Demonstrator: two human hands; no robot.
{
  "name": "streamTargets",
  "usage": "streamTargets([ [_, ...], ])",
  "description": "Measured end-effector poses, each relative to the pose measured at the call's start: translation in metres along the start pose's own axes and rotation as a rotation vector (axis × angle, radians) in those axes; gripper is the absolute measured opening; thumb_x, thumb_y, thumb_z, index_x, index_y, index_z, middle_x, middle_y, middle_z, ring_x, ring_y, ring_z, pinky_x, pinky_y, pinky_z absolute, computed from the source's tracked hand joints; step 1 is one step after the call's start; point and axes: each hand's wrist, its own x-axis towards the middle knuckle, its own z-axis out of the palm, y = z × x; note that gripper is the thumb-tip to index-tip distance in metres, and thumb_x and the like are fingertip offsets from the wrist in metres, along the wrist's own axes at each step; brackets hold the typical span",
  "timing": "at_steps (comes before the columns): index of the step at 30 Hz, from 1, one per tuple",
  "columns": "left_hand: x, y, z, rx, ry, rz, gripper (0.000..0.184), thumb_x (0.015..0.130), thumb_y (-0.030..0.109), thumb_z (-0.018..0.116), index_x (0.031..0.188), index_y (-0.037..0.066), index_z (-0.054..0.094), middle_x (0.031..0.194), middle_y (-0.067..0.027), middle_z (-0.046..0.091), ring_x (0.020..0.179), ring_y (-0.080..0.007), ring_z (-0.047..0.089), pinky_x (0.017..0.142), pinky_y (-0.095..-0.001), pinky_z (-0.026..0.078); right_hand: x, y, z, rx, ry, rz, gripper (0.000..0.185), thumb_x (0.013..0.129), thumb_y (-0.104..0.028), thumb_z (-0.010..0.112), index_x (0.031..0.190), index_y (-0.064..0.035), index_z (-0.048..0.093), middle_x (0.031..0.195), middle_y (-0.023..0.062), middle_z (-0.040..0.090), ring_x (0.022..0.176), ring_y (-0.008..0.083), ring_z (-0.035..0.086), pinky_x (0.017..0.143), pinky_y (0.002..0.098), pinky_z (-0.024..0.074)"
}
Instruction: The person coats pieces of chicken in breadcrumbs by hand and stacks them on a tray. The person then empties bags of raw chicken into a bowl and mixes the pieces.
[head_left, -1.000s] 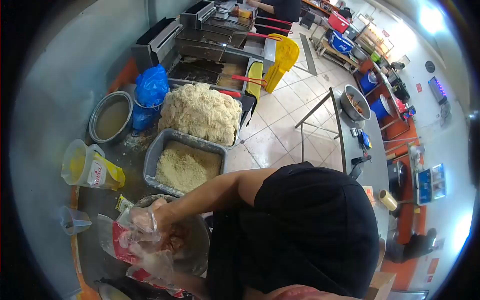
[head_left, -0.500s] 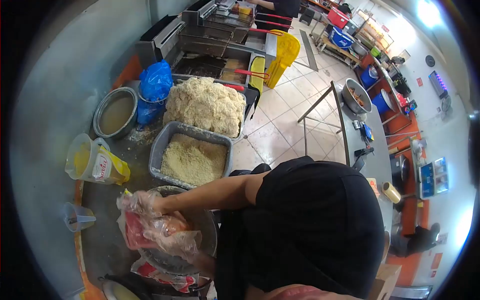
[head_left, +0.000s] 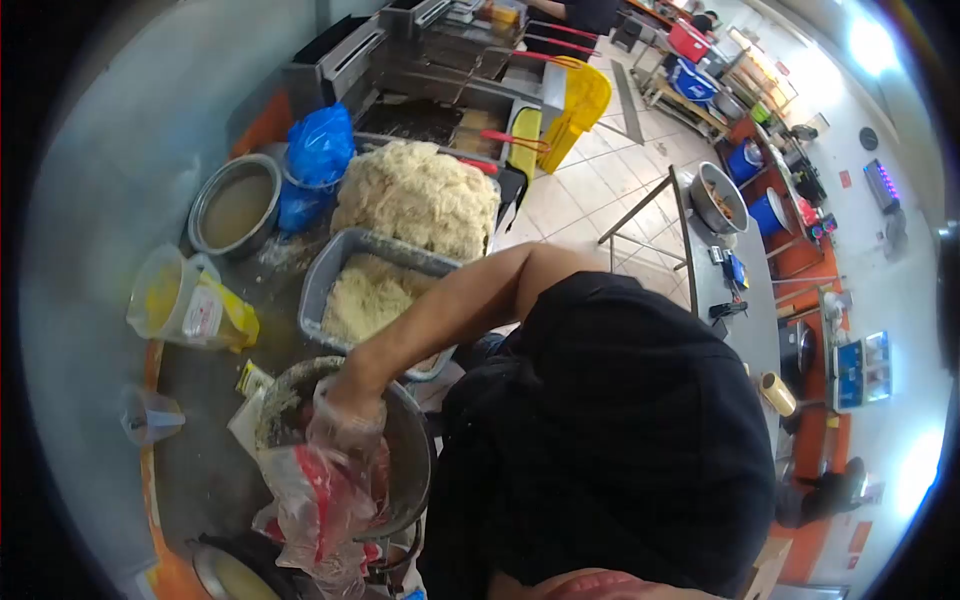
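My right hand (head_left: 345, 405), in a clear plastic glove, reaches down into a large metal bowl (head_left: 425, 465). Its fingers are hidden among plastic and reddish contents, so what they hold does not show. A crumpled clear plastic bag with red print (head_left: 322, 500) slants over the bowl's near-left rim. At the bag's lower end, my left hand (head_left: 335, 565) is wrapped around the plastic, largely covered by it. Pale batter or flour clings to the bowl's inner wall. Beside the bowl is a grey tub (head_left: 312, 290) of breading, partly behind my right forearm.
Heaped breaded pieces (head_left: 415, 195) fill a tray by the fryers (head_left: 420, 110). A pot of cloudy liquid (head_left: 235, 205), a blue bag (head_left: 318, 150), a plastic jug (head_left: 165, 295) and a small measuring cup (head_left: 152, 415) stand along the wall. Another person (head_left: 575, 15) is at the far fryer.
My right hand has moved from the bag's outer side down into the bowl. The bag, which held something pinkish, now looks crumpled and sits lower at the rim.
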Motion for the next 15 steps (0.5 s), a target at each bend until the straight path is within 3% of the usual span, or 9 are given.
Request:
streamTargets([
  [2,0.007,0.014,-0.005,0.007,-0.164,0.082,0.034,0.085,0.022,0.063,0.109,-0.002,0.059,0.112,-0.0212,0.06,0.104,-0.0353,0.058,0.09,-0.0436,0.045,-0.003,-0.043,-0.048,0.059,-0.018,0.242,0.022,0.091,-0.026,0.056,0.09,-0.0077,0.069,0.09,0.0095,0.064,0.083,0.0246,0.059,0.073,0.0372,0.0497],
  [4,0.007,0.02,-0.019,-0.007,-0.266,0.128,0.034,0.084,0.021,0.063,0.109,-0.001,0.059,0.112,-0.0212,0.06,0.104,-0.0353,0.058,0.09,-0.0436,0.045,0.0,-0.065,-0.061,0.308,0.204,0.334,0.022,0.088,-0.027,0.059,0.084,-0.0064,0.067,0.08,0.0108,0.061,0.071,0.0266,0.056,0.069,0.0351,0.0495],
  [5,0.001,0.02,-0.026,-0.021,-0.286,0.123,0.033,0.084,0.021,0.063,0.109,-0.001,0.06,0.112,-0.0212,0.06,0.104,-0.0353,0.058,0.09,-0.0436,0.045,0.007,-0.08,-0.093,0.473,-0.266,0.615,0.024,0.088,-0.021,0.065,0.104,-0.0035,0.063,0.098,0.0133,0.059,0.093,0.0305,0.057,0.081,0.0415,0.0473],
  [7,-0.012,0.017,-0.039,-0.077,-0.284,0.122,0.033,0.084,0.021,0.064,0.108,-0.001,0.06,0.112,-0.0212,0.06,0.104,-0.0353,0.058,0.09,-0.0437,0.045,-0.007,-0.1,-0.115,0.825,-0.436,1.108,0.032,0.092,-0.022,0.06,0.116,-0.0024,0.06,0.104,0.0147,0.06,0.1,0.0291,0.056,0.087,0.0415,0.0466],
  [8,-0.019,0.013,-0.045,-0.116,-0.255,0.116,0.033,0.084,0.021,0.064,0.108,-0.001,0.06,0.112,-0.0212,0.06,0.104,-0.0353,0.058,0.09,-0.0437,0.045,-0.043,-0.102,-0.102,0.626,-0.17,0.818,0.023,0.093,-0.018,0.055,0.11,-0.0037,0.061,0.102,0.0129,0.061,0.092,0.0288,0.059,0.08,0.0451,0.0491],
  [9,-0.029,0.007,-0.045,-0.156,-0.192,0.117,0.033,0.084,0.02,0.064,0.108,-0.001,0.06,0.112,-0.0212,0.06,0.104,-0.0353,0.058,0.09,-0.0437,0.045,-0.068,-0.102,-0.09,0.736,-0.232,0.882,0.037,0.088,-0.02,0.058,0.123,-0.0059,0.056,0.126,0.0139,0.055,0.091,0.0252,0.062,0.082,0.0373,0.0486],
  [11,-0.056,-0.019,-0.034,-0.143,0.072,0.191,0.032,0.083,0.02,0.064,0.108,-0.001,0.06,0.112,-0.0212,0.06,0.104,-0.0353,0.058,0.09,-0.0437,0.045,-0.085,-0.102,-0.07,0.868,-0.184,1.102,0.038,0.088,-0.02,0.058,0.123,-0.006,0.056,0.127,0.0137,0.055,0.095,0.0255,0.062,0.085,0.0388,0.0478],
  [12,-0.066,-0.038,-0.011,0.066,0.386,0.227,0.033,0.081,0.024,0.065,0.104,0.0,0.062,0.111,-0.0209,0.061,0.104,-0.034,0.059,0.089,-0.0441,0.045,-0.084,-0.103,-0.06,0.881,-0.128,1.24,0.039,0.088,-0.021,0.058,0.124,-0.006,0.056,0.128,0.0136,0.054,0.096,0.0256,0.062,0.087,0.0396,0.0474],
  [15,-0.041,-0.049,0.09,-0.88,1.192,-0.719,0.043,0.076,0.02,0.069,0.113,0.0,0.057,0.115,-0.0096,0.061,0.104,-0.0232,0.058,0.089,-0.0355,0.045,-0.071,-0.094,-0.038,0.739,0.082,1.631,0.04,0.088,-0.022,0.059,0.125,-0.0061,0.057,0.13,0.0133,0.054,0.102,0.0261,0.061,0.092,0.042,0.0462],
])
